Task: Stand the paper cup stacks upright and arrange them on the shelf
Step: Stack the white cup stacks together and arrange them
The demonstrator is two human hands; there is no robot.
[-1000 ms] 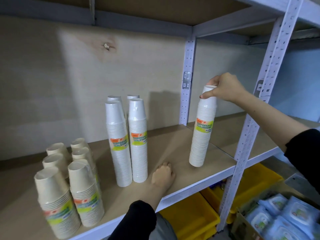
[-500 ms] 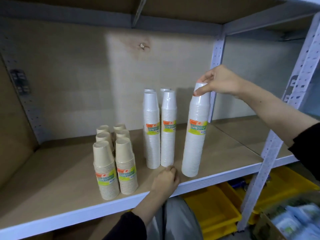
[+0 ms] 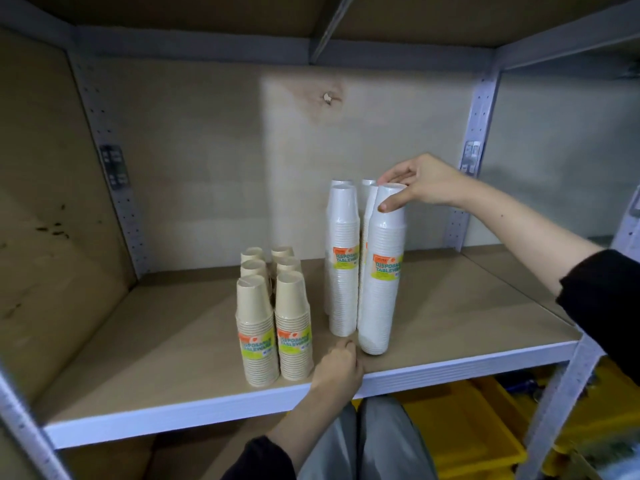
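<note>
The right hand [image 3: 427, 183] reaches in from the right with the forearm sloping down toward its wrist. It pinches the top cup of the held stack [image 3: 382, 278], thumb across the front and fingers curved over the far side. The left hand [image 3: 337, 368] rests knuckles-up on the front edge of the shelf [image 3: 467, 317], fingers loosely curled and holding nothing, just left of that stack's base.

A second ago the held stack was well off to the right by the post. Half a second ago it stood clear of the others. Now it is pressed against the front of the white stacks [image 3: 343, 265], near the shelf's front edge. The left hand has kept its place.

The stack's long axis is nearly vertical, with the top leaning slightly right. The cups' closed ends point up and the label faces the camera. The shorter tan stacks [image 3: 273, 327] stand upright in two rows to the left. Yellow bins [image 3: 460, 431] sit below.
</note>
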